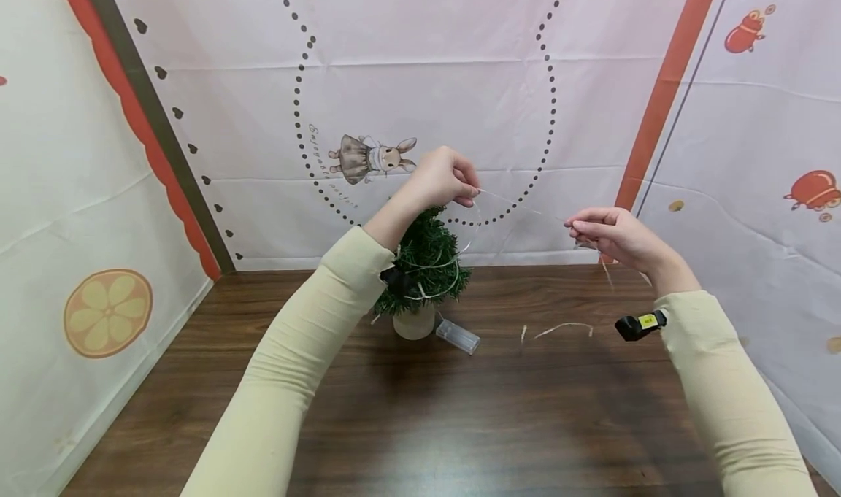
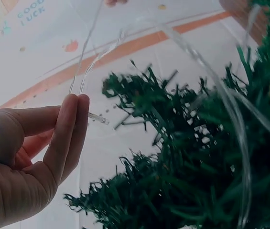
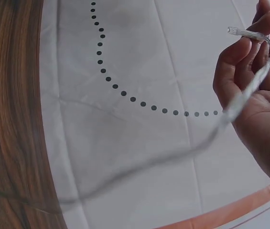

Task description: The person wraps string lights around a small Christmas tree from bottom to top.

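Keeping the clear light string (image 3: 161, 162) gently taut seems wisest — the left hand's (image 1: 442, 178) fingers pinch it near the tree's (image 1: 427, 245) top, the right hand's (image 1: 617, 236) farther right. Counted: one string, one tree, one battery box (image 1: 458, 336) on the table (image 1: 460, 424).

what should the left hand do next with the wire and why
Probably guide the clear wire round the upper part of the tree: the left hand pinches it near the top, the right hand holds more off to the side, and some already crosses the tree lower down.
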A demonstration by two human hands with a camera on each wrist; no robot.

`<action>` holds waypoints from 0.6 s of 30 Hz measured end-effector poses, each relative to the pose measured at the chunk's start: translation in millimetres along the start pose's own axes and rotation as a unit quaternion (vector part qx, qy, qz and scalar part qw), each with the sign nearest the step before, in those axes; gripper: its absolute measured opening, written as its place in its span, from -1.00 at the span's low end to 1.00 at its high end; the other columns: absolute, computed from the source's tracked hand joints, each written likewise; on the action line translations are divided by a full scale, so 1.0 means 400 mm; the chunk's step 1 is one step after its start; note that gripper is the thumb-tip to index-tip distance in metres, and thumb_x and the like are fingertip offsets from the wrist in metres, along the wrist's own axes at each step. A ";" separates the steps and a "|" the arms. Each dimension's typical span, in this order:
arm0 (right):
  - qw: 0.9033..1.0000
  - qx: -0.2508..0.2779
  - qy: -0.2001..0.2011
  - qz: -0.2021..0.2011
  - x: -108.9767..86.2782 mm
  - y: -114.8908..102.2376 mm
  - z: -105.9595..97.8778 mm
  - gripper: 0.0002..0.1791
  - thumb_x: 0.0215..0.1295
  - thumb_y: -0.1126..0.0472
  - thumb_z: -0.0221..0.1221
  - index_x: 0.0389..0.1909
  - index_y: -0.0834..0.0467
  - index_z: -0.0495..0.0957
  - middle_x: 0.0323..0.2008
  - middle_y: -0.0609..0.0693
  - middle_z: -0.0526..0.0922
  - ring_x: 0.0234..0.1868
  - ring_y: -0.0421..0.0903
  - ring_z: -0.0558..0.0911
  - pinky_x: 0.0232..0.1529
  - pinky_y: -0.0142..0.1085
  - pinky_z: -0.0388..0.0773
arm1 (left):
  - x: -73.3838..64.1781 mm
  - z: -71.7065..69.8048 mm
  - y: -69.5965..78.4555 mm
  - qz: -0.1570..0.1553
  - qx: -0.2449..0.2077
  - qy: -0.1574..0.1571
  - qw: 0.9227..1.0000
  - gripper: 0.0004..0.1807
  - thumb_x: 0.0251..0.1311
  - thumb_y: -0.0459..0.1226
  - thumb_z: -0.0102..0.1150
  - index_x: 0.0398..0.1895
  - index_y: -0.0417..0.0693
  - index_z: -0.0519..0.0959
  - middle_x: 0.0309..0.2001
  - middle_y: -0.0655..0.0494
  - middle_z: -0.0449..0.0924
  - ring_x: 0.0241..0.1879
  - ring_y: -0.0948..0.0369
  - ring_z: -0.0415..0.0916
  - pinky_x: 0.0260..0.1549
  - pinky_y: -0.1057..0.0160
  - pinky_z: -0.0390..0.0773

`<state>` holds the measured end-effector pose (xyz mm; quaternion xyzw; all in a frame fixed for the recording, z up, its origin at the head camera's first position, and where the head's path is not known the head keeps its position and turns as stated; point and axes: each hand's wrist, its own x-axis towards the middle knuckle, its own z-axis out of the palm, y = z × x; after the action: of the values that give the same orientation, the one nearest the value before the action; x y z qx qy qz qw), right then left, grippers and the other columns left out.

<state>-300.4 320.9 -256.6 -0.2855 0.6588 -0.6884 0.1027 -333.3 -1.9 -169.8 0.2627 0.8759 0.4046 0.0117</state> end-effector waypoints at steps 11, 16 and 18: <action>1.000 -0.028 0.002 0.000 0.008 -0.017 0.002 -0.72 0.41 0.43 -0.07 -0.19 0.20 0.64 -0.39 -0.07 0.65 -0.35 -0.22 0.56 -0.23 -0.42 0.55 | 0.017 -0.035 -0.030 -0.005 -0.015 0.014 1.000 -0.97 0.16 -0.41 0.23 -0.39 -0.24 0.63 -0.30 -0.08 0.69 -0.28 0.04 0.70 -0.33 0.33 0.64; 1.000 -0.005 -0.009 0.008 0.010 -0.021 -0.004 -0.71 0.43 0.41 -0.10 -0.16 0.22 0.62 -0.41 -0.05 0.63 -0.38 -0.22 0.55 -0.27 -0.41 0.55 | 0.025 -0.049 -0.047 -0.015 -0.051 0.014 0.998 -0.94 0.15 -0.43 0.23 -0.34 -0.30 0.63 -0.29 -0.12 0.69 -0.33 0.08 0.70 -0.31 0.33 0.65; 1.000 -0.006 -0.011 0.014 0.011 -0.023 -0.007 -0.71 0.43 0.40 -0.10 -0.14 0.21 0.61 -0.42 -0.06 0.60 -0.39 -0.22 0.52 -0.29 -0.41 0.54 | 0.031 -0.054 -0.053 -0.019 -0.061 0.016 0.998 -0.92 0.15 -0.44 0.23 -0.32 -0.32 0.63 -0.29 -0.13 0.69 -0.40 0.15 0.70 -0.30 0.32 0.66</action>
<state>-303.2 321.9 -246.5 -0.2845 0.6658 -0.6797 0.1174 -358.6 -22.6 -168.2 0.2381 0.8546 0.4610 0.0211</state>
